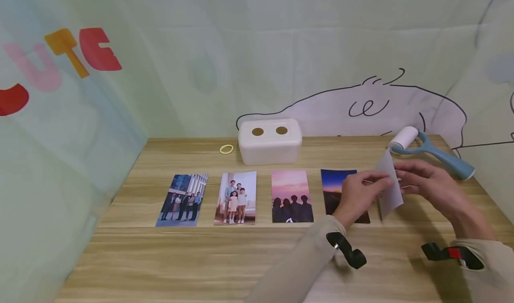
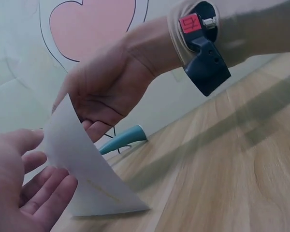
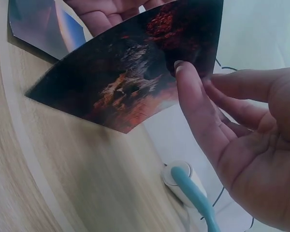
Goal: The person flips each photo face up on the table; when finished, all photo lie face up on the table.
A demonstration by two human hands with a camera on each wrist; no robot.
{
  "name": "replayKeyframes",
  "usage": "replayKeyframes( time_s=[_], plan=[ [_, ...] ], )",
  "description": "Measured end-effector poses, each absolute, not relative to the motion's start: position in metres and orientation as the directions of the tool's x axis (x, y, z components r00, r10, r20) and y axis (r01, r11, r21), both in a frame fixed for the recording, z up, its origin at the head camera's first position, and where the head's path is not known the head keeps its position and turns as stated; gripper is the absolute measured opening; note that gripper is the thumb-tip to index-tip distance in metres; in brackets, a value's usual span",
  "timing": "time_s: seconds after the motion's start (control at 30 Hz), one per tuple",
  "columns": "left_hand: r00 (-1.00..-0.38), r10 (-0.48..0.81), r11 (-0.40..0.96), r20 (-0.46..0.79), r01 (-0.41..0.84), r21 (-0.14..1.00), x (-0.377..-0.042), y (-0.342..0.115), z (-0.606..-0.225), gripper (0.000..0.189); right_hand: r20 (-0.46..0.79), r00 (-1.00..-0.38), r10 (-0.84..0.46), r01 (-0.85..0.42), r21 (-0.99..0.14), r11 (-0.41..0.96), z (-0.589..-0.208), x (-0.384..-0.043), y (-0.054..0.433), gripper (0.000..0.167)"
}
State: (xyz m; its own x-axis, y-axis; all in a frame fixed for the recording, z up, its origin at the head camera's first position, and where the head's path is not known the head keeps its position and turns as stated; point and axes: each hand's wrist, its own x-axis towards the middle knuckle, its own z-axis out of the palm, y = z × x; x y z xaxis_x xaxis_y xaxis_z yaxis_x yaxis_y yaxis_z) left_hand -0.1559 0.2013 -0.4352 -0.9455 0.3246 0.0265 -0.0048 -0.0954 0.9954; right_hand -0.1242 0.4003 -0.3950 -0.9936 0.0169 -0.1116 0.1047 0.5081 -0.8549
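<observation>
A photo print stands on edge, slightly bowed, between both hands at the right of the row. Its white back faces the left wrist view, while the right wrist view shows its dark picture side with orange-red rocks. My left hand holds it from the left. My right hand pinches its other side, a fingertip resting on the picture side. Just left lies a sunset photo, partly covered by my left hand and forearm.
Flat on the wooden table lie a group photo, a family photo and a pink-sky silhouette photo. Behind them are a white box with two holes and a yellow ring. A blue-handled lint roller lies back right.
</observation>
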Motion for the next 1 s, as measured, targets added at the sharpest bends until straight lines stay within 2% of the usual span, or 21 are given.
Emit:
replayKeyframes(
  time_s=[0.33,0.8,1.0],
  plan=[
    [-0.96,0.278,-0.25,-0.037,-0.109,0.962,-0.1565,0.2015,-0.4308,0.012,-0.011,-0.997,-0.077,-0.035,-0.826,0.563,-0.3987,-0.1247,0.3964,0.047],
    [-0.96,0.263,-0.258,-0.097,-0.167,0.952,-0.1611,0.2003,-0.4305,0.004,-0.062,-0.997,-0.056,0.019,-0.823,0.568,-0.3959,-0.1264,0.3935,0.046],
    [-0.96,0.258,-0.29,-0.104,-0.18,0.94,-0.1614,0.2008,-0.432,0.008,-0.005,-0.999,0.038,0.026,-0.82,0.571,-0.3965,-0.1252,0.3967,0.044]
  ],
)
